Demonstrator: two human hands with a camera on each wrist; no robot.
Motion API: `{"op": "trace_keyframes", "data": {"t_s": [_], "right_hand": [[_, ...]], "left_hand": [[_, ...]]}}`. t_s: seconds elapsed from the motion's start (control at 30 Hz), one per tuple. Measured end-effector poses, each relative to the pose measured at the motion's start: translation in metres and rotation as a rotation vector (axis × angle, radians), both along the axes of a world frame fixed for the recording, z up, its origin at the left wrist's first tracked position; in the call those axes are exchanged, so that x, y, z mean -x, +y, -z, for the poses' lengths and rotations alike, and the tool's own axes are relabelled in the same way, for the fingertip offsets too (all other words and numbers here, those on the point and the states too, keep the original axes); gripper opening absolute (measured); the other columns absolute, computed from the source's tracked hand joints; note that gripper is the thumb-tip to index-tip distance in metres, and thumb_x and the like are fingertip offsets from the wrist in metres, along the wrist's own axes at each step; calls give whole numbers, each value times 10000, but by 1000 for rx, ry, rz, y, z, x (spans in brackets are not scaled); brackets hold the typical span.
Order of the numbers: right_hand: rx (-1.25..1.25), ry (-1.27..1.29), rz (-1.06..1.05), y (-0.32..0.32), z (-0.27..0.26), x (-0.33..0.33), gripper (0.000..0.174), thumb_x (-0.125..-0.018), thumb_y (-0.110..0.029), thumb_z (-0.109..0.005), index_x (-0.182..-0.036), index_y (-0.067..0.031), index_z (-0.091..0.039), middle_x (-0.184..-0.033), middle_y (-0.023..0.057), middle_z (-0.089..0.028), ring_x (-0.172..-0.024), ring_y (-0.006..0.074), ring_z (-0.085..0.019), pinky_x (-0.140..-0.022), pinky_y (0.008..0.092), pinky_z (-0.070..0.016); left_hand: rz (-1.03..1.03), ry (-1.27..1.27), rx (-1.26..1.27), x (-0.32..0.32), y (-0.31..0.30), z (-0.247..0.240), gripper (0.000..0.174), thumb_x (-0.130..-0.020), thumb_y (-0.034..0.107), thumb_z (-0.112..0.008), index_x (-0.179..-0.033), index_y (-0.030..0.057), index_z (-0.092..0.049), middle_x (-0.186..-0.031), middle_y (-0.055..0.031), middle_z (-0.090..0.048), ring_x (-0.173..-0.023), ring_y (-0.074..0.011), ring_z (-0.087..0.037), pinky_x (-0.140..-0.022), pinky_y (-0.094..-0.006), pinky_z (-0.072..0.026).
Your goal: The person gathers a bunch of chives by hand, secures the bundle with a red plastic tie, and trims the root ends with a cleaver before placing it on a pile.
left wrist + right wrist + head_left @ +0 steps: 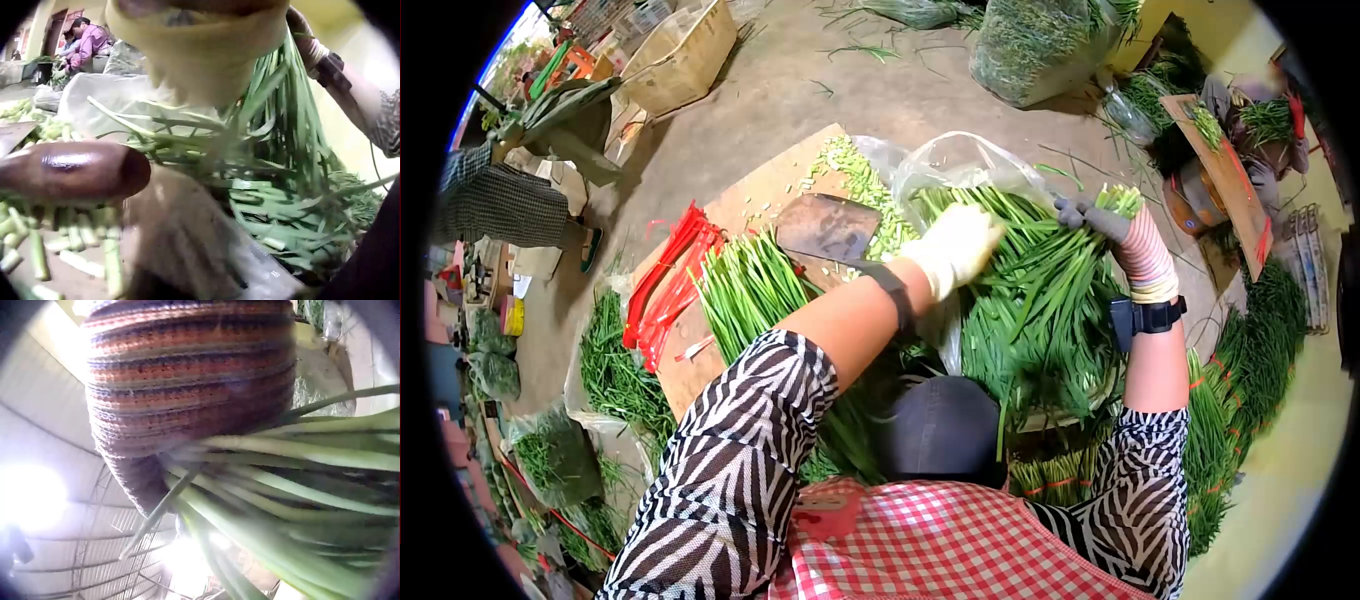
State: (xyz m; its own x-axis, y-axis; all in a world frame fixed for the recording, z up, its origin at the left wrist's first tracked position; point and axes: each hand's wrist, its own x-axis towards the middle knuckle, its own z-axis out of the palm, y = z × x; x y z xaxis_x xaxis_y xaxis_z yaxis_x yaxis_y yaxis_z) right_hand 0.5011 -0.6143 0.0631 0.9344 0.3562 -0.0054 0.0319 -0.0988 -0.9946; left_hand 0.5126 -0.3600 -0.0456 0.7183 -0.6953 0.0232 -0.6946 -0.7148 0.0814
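My right hand [1105, 218], in a grey glove with a striped cuff, grips a bunch of garlic chives [1050, 300] near its pale cut ends. The leaves hang down over a heap of green blades. In the right wrist view, stems [281, 487] fan out from under the striped glove [194, 381]. My left hand [955, 245], in a pale yellow glove, is at the leaves beside that bunch; its fingertips are hidden, and I cannot tell whether they pinch any blades. Below the left glove [200, 62] lies the cleaver's brown wooden handle [75, 172].
On the wooden board [745, 200] lie the cleaver blade [828, 228], chopped stem pieces [865, 190], red ties [670, 285] and another chive bunch [750, 290]. Clear plastic [970, 155] edges the heap. A crate [680, 60] and a bagged bundle [1030, 50] stand beyond. Other people work nearby.
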Motion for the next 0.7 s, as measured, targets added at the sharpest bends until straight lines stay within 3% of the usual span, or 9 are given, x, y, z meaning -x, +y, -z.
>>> {"op": "trace_keyframes", "data": {"t_s": [0.13,0.17,0.27,0.3,0.4,0.47,0.5,0.57,0.7], "right_hand": [[17,-12,-46,2,-23,23,263,-834,-215,-762,-968,11,-746,-941,86,-758,-962,204,-701,-925,351,-533],[8,-42,-49,-1,-35,33,295,-825,-227,-770,-998,10,-737,-954,89,-755,-973,217,-696,-936,366,-530],[-202,-233,23,-3,-83,69,245,-871,-271,-749,-885,-81,-595,-784,41,-594,-813,231,-599,-963,392,-477],[-309,-316,-175,-39,-101,62,324,-891,-281,-738,-1091,-56,-620,-931,81,-659,-918,257,-625,-971,414,-494],[-410,-561,114,-80,-185,96,329,-978,-289,-664,-1203,-51,-694,-1058,118,-736,-967,248,-683,-924,406,-548],[-277,-828,217,-70,-242,109,235,-992,-274,-668,-1078,-70,-745,-970,110,-767,-865,226,-739,-833,386,-621],[-181,-1021,217,-59,-264,108,212,-986,-271,-685,-1013,-78,-768,-910,101,-784,-802,222,-768,-774,381,-662],[-227,-482,1213,-50,-321,61,289,-973,-349,-688,-1047,-81,-764,-1015,98,-779,-889,246,-753,-827,386,-627],[215,-891,388,-20,-246,74,320,-1048,-268,-537,-1154,-24,-716,-1073,99,-730,-972,212,-671,-909,368,-520]], "left_hand": [[189,-143,222,15,-38,8,686,-818,80,-628,-1497,79,-528,-1604,-134,-441,-1518,-311,-355,-1249,-496,-278],[202,183,-118,14,-49,-5,764,-855,100,-639,-1586,97,-419,-1708,-94,-282,-1600,-273,-189,-1304,-501,-122],[180,433,-425,19,-45,36,833,-914,199,-653,-1653,144,-272,-1720,-68,-265,-1597,-253,-202,-1301,-500,-141],[141,479,-424,22,-39,45,834,-917,191,-648,-1656,151,-263,-1728,-61,-243,-1602,-249,-187,-1302,-498,-137],[76,502,-312,31,-20,33,874,-891,85,-621,-1666,161,-226,-1745,-62,-176,-1615,-251,-127,-1311,-472,-121],[127,414,-168,32,-5,1,810,-882,46,-596,-1636,123,-312,-1707,-95,-290,-1577,-287,-258,-1294,-430,-221],[104,422,157,19,10,25,713,-866,9,-578,-1563,93,-452,-1611,-149,-449,-1460,-327,-459,-1219,-400,-374],[-32,447,420,31,46,-43,615,-871,13,-555,-1479,104,-561,-1485,-209,-570,-1311,-348,-598,-1121,-390,-478],[-85,550,967,58,106,-173,656,-1006,298,-671,-1564,40,-440,-1586,-140,-486,-1462,-240,-456,-1206,-365,-378]]}}
